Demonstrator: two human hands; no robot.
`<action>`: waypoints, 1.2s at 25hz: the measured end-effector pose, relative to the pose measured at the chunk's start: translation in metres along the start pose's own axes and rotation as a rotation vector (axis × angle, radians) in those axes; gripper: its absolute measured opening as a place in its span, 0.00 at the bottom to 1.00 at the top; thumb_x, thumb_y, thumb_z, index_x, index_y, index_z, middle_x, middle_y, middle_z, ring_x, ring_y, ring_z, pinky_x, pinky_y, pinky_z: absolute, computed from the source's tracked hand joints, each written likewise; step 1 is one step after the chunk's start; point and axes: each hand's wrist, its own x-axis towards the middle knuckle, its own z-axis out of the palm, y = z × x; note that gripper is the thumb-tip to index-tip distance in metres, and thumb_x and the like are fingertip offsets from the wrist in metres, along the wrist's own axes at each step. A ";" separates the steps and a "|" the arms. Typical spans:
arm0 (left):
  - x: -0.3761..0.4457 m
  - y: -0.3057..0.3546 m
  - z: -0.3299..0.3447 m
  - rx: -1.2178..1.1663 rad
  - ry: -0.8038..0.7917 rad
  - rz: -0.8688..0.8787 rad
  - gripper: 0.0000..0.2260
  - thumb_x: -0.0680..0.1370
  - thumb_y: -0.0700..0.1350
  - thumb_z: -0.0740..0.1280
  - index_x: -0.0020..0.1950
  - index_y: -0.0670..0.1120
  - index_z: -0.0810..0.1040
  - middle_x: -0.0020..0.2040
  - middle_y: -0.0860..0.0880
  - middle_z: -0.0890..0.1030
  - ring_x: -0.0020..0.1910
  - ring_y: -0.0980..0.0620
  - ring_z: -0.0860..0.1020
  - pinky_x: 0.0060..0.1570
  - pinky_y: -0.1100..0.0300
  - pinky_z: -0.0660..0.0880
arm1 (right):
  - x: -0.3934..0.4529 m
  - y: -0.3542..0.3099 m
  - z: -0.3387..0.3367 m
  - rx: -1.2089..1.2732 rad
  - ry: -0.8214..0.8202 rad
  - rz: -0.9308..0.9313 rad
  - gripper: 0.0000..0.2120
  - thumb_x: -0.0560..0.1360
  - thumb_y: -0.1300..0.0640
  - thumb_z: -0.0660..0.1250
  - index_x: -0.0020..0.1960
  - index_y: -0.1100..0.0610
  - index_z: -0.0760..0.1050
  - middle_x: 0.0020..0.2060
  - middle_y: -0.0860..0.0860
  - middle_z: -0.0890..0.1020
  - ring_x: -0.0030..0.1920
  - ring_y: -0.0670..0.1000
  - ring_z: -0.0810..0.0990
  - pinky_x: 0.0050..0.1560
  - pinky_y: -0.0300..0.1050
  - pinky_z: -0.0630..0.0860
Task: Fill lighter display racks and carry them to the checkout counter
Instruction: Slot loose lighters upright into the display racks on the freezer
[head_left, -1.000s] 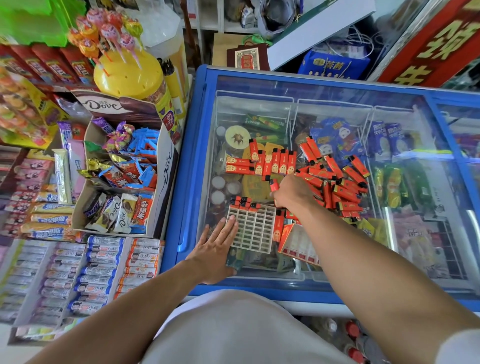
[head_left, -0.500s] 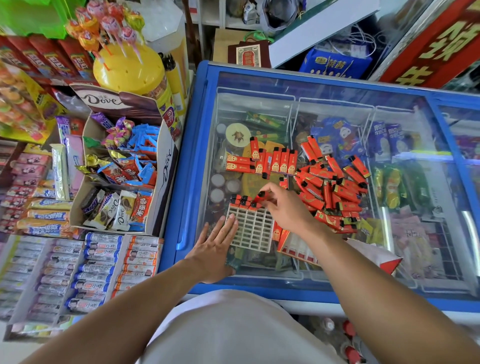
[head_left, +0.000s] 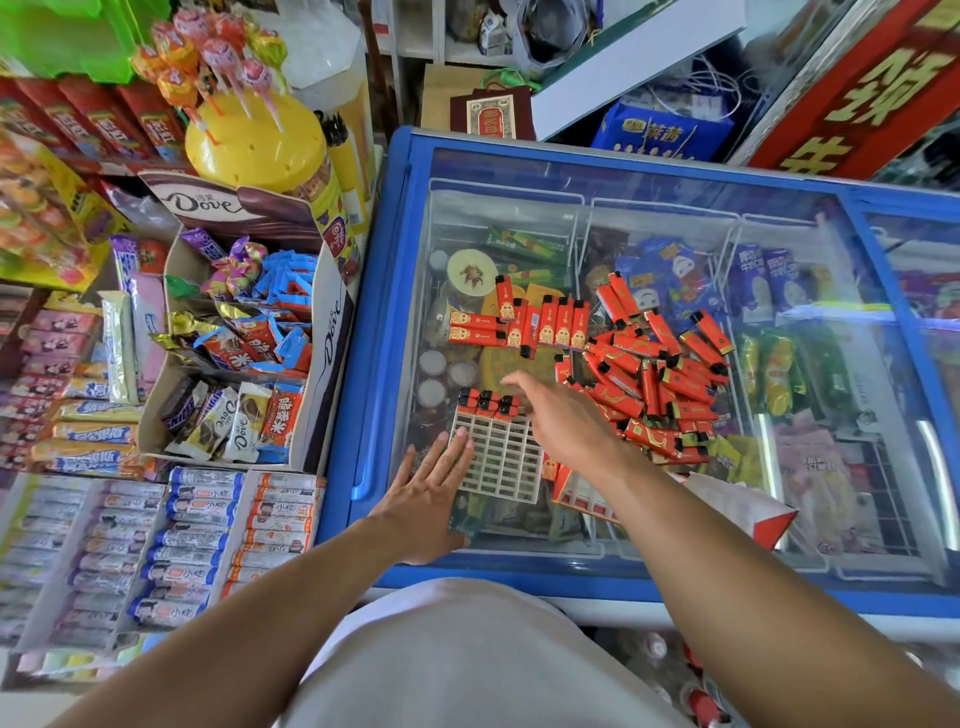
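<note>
A white grid rack (head_left: 500, 457) lies on the glass lid of the blue freezer (head_left: 374, 332), with three red lighters (head_left: 487, 402) standing in its far row. My left hand (head_left: 428, 493) lies flat with straight fingers, touching the rack's left edge. My right hand (head_left: 563, 418) hovers over the rack's far right corner, fingers loosely spread, nothing visibly held. A heap of loose red lighters (head_left: 657, 382) lies to the right, and a neat row of red lighters (head_left: 540, 325) lies beyond the rack.
A red and white box (head_left: 582, 496) lies under my right forearm. A Dove carton of sweets (head_left: 244, 353) and a yellow lollipop tub (head_left: 260, 140) stand left of the freezer. Packs of rolled sweets (head_left: 192, 540) fill the lower left shelf.
My right hand came from the lighter heap to the rack's far row, set a lighter in beside the others, and now hovers with open fingers. My left hand stayed put.
</note>
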 end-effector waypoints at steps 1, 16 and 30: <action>0.000 0.000 0.000 -0.006 0.003 0.003 0.52 0.78 0.66 0.64 0.77 0.49 0.24 0.77 0.52 0.24 0.77 0.48 0.27 0.78 0.42 0.34 | 0.000 0.005 -0.003 0.026 0.038 0.060 0.22 0.78 0.69 0.63 0.68 0.52 0.70 0.54 0.50 0.82 0.43 0.47 0.82 0.41 0.41 0.80; -0.007 0.008 -0.001 0.012 0.036 -0.096 0.49 0.79 0.59 0.65 0.78 0.51 0.25 0.77 0.54 0.25 0.77 0.43 0.27 0.76 0.36 0.33 | 0.003 0.009 0.001 -0.099 -0.328 0.503 0.38 0.67 0.48 0.80 0.70 0.56 0.67 0.51 0.50 0.82 0.51 0.54 0.82 0.45 0.49 0.73; -0.004 0.007 -0.006 -0.036 -0.047 -0.087 0.52 0.78 0.60 0.67 0.77 0.53 0.24 0.76 0.55 0.23 0.77 0.44 0.27 0.76 0.36 0.35 | 0.004 0.005 -0.018 0.142 0.062 0.145 0.11 0.80 0.53 0.67 0.62 0.50 0.79 0.45 0.45 0.86 0.30 0.41 0.77 0.29 0.40 0.71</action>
